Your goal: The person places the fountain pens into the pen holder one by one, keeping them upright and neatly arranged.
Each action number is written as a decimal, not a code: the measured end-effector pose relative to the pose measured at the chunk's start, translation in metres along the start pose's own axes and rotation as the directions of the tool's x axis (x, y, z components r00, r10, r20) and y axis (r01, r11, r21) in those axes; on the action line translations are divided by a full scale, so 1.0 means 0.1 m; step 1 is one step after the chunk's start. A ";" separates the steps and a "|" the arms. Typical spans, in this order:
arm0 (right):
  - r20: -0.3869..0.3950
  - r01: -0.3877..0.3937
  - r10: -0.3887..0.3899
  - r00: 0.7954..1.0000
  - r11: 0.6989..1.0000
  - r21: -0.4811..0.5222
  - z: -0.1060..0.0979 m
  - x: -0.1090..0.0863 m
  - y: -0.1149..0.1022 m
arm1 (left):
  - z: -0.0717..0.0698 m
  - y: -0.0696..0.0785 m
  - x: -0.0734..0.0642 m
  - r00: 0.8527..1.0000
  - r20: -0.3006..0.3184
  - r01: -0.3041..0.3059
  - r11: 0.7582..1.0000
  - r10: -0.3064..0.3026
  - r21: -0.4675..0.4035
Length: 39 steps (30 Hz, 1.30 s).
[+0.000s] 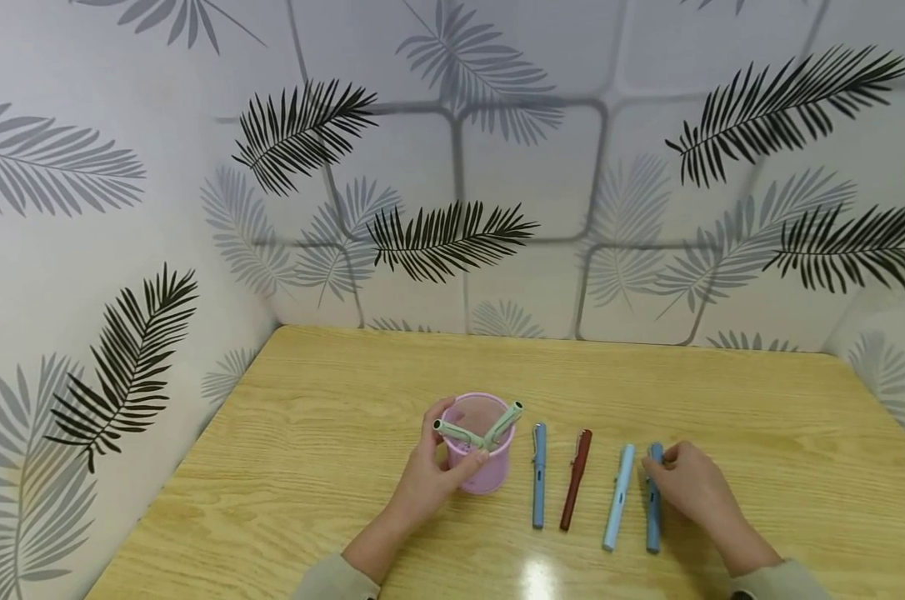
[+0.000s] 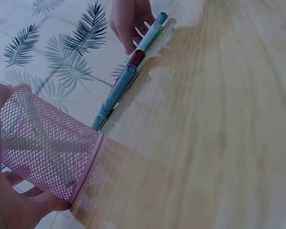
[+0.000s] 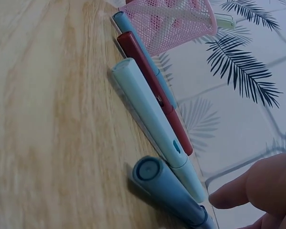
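My left hand grips a pink mesh pen holder round its side, with the thumb near the front rim. Two pale green pens lean crosswise inside it. In the right wrist view, the thumb and finger of my right hand are at the cap end of the rightmost dark blue pen, which lies on the table. To its left lie a light blue pen, a dark red pen and another blue pen, side by side. The contact under the right fingertips is partly hidden.
The wooden table reaches back to a wall with a leaf pattern. A second wall borders its left edge. The pen row lies between the holder and my right hand.
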State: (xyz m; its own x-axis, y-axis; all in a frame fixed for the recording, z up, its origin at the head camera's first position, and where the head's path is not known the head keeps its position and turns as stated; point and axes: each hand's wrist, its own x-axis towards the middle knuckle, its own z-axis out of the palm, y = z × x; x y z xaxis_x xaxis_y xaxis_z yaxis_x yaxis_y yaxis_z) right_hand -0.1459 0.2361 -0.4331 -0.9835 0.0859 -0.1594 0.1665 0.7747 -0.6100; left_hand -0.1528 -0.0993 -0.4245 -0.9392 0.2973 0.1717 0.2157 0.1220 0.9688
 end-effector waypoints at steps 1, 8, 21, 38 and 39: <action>-0.004 0.011 -0.011 1.000 1.000 -0.013 0.00 0.01 0.00 | 0.00 0.00 0.00 1.000 -0.001 -0.002 1.000 0.002 -0.002; 0.006 0.024 -0.023 1.000 0.999 -0.047 -0.01 0.03 -0.03 | 0.00 0.00 0.01 1.000 -0.002 -0.010 1.000 0.010 -0.004; 0.052 -0.045 0.042 0.998 0.997 0.062 -0.05 0.05 0.04 | 0.00 0.00 0.02 1.000 -0.003 -0.024 1.000 0.024 -0.001; -0.010 0.022 -0.020 1.000 0.984 0.179 -0.10 -0.06 -0.07 | -0.01 -0.03 0.00 1.000 -0.003 -0.023 1.000 0.023 -0.002; -0.009 0.024 -0.023 1.000 0.983 0.184 -0.10 -0.07 -0.08 | -0.01 -0.03 0.00 1.000 -0.005 -0.023 1.000 0.023 -0.002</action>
State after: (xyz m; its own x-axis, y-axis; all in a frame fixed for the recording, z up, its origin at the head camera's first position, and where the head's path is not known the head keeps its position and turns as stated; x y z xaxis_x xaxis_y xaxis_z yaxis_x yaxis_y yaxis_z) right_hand -0.1414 0.2361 -0.4192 -0.9876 0.0738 -0.1386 0.1531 0.6483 -0.7458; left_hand -0.1537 -0.1004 -0.4275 -0.9353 0.2951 0.1952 0.2370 0.1130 0.9649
